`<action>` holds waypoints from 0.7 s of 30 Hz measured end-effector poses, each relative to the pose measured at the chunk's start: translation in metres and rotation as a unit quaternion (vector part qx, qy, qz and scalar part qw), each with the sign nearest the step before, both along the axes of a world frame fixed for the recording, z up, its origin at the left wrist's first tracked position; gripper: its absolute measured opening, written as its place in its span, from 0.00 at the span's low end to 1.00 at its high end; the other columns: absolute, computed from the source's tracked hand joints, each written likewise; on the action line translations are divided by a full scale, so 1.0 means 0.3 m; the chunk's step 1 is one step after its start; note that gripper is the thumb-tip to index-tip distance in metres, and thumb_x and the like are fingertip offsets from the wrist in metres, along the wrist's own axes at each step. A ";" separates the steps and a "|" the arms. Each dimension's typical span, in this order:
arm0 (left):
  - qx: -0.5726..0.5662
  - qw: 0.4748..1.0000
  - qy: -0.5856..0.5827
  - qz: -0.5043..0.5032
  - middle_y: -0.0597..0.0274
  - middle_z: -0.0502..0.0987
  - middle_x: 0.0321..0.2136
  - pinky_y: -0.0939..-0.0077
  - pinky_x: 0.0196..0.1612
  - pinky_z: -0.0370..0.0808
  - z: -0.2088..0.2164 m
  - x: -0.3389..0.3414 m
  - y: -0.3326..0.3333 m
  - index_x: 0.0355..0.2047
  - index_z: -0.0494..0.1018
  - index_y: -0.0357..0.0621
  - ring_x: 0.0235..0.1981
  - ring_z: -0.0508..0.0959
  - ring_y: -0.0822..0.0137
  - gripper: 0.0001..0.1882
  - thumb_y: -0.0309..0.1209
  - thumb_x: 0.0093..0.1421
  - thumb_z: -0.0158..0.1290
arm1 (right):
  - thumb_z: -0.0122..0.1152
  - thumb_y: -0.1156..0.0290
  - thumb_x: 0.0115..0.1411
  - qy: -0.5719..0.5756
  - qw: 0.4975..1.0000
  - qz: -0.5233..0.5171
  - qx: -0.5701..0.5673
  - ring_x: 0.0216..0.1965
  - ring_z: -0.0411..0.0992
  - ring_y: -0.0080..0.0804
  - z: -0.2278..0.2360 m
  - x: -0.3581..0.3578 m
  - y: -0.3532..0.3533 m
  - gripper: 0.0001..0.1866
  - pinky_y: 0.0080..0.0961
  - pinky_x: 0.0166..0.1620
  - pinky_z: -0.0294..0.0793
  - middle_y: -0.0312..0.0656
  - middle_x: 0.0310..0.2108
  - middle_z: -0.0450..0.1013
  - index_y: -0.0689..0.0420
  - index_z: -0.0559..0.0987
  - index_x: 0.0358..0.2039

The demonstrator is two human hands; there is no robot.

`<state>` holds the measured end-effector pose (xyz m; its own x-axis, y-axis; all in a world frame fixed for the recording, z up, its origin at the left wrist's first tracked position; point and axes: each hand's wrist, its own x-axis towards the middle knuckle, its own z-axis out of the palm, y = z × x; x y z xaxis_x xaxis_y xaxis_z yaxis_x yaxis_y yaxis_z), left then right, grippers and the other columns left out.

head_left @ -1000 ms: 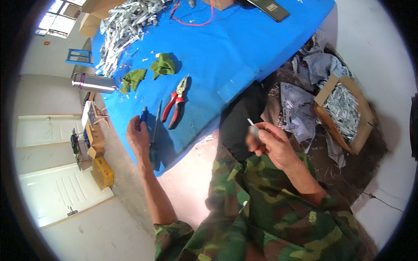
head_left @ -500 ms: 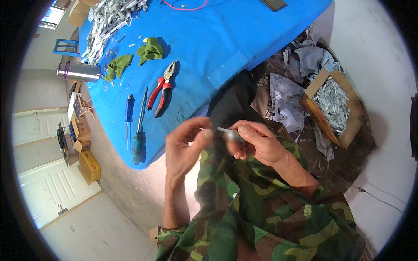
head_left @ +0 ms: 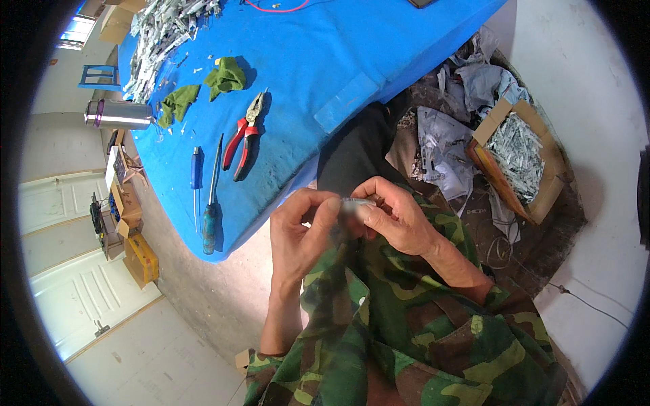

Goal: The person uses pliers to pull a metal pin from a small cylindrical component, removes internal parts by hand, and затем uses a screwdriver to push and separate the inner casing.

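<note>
Left hand (head_left: 302, 233): thumb and forefinger pinched together at the near end of a small pale piece (head_left: 358, 201). Right hand (head_left: 399, 220): fingers curled, thumb and forefinger closed on the same piece, which lies between the two hands; blur there, so its shape is uncertain. Left of the left hand, on a blue-covered table (head_left: 305, 74): two screwdrivers (head_left: 209, 227), and beyond them, red-handled pliers (head_left: 250, 127). Right of the right hand, farther off: an open carton (head_left: 500, 113) of pale strips (head_left: 518, 159).
</note>
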<state>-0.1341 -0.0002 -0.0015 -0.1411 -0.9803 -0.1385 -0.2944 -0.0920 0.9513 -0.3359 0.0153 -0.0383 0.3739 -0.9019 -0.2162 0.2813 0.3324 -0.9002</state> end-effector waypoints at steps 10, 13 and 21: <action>-0.068 0.995 -0.078 0.006 0.61 0.78 0.26 0.77 0.29 0.69 0.025 -0.032 0.005 0.32 0.79 0.35 0.25 0.74 0.72 0.07 0.28 0.63 0.60 | 0.60 0.64 0.71 0.081 0.987 -0.057 -0.126 0.31 0.71 0.16 0.001 0.000 0.012 0.14 0.19 0.35 0.72 0.33 0.33 0.75 0.61 0.74 0.48; -0.028 0.999 -0.044 0.013 0.64 0.77 0.25 0.79 0.29 0.68 0.014 -0.027 0.012 0.33 0.79 0.35 0.25 0.73 0.75 0.07 0.29 0.64 0.60 | 0.61 0.67 0.70 0.133 0.965 -0.063 -0.215 0.31 0.75 0.24 -0.003 -0.009 0.010 0.13 0.24 0.35 0.75 0.38 0.33 0.77 0.61 0.74 0.49; 0.013 0.999 0.032 0.024 0.72 0.74 0.24 0.83 0.29 0.65 0.006 -0.015 0.036 0.33 0.78 0.36 0.26 0.69 0.81 0.08 0.29 0.65 0.59 | 0.63 0.73 0.67 0.161 0.934 -0.097 -0.304 0.34 0.81 0.34 -0.024 0.010 0.013 0.11 0.28 0.37 0.77 0.46 0.37 0.79 0.62 0.76 0.47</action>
<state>-0.1386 0.0106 0.0002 -0.1033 -0.9824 -0.1555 -0.2273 -0.1289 0.9652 -0.3329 0.0191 -0.0456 0.1942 -0.9388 0.2846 -0.0345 -0.2965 -0.9544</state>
